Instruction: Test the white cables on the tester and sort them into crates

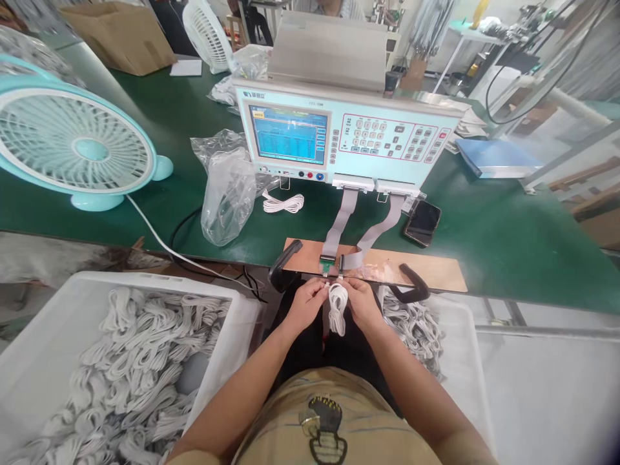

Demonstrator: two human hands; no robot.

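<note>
A coiled white cable (338, 310) hangs between my two hands at the front edge of the table. My left hand (310, 299) pinches one end of it, close under a small green circuit board (328, 266). The other end is in the closed fingers of my right hand (359, 298), just below a second connector (341, 263). Whether either plug sits fully in its socket is too small to tell. Grey ribbon cables (340, 223) run from these connectors up to a tester (349, 132) with a lit blue screen. The board and connectors lie on a wooden strip (436, 270).
Black clamps (285, 263) hold the strip to the green table (504, 239). A white bin (242, 323) of coiled cables stands left, another (467, 336) right. Around the tester are a fan (92, 150), a plastic bag (227, 194), a cable coil (283, 203), a phone (423, 223) and a blue folder (496, 158).
</note>
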